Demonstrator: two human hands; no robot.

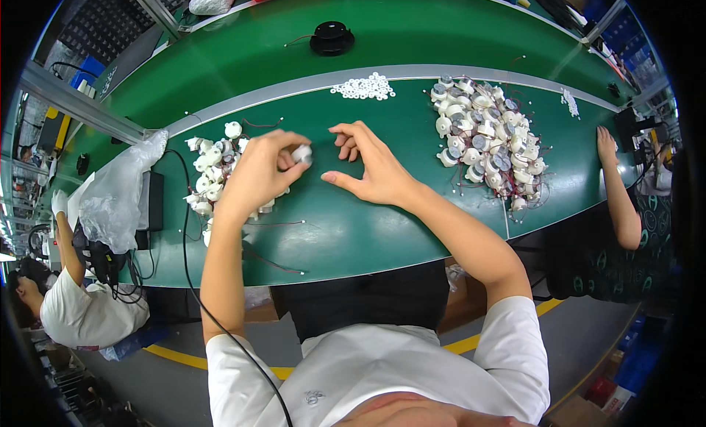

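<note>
White part [303, 155], small and blurred, sits in the grip of a worker's left hand [263, 166], clamped between thumb and fingers over a green table [353, 239]. Its lower edge and the side toward the palm are lost behind the digits, and its finer shape cannot be made out. That hand and forearm also cover much of the left pile [209, 161], a heap of similar pieces whose loose wires [283, 222] trail out below the grip. The left hand is held back uppermost, wrist bent, fingers curled toward the right. Just right of the grip, the right hand [379, 168] faces it, apart from the part, thumb stretched out and fingers bowed above, a gap between them; no object shows there, though the inner palm is turned from view. Both elbows are bent, forearms slanting inward. Beyond the grip lie white rings [365, 86] and, farther off, a black disc [332, 38]; well to the right is a larger right pile [489, 136], its tangled pieces overlapping one another. A black cable [186, 243] runs left of the grip and crosses the left arm, while farther left a crumpled clear bag [116, 203] blurs what stands behind it.
</note>
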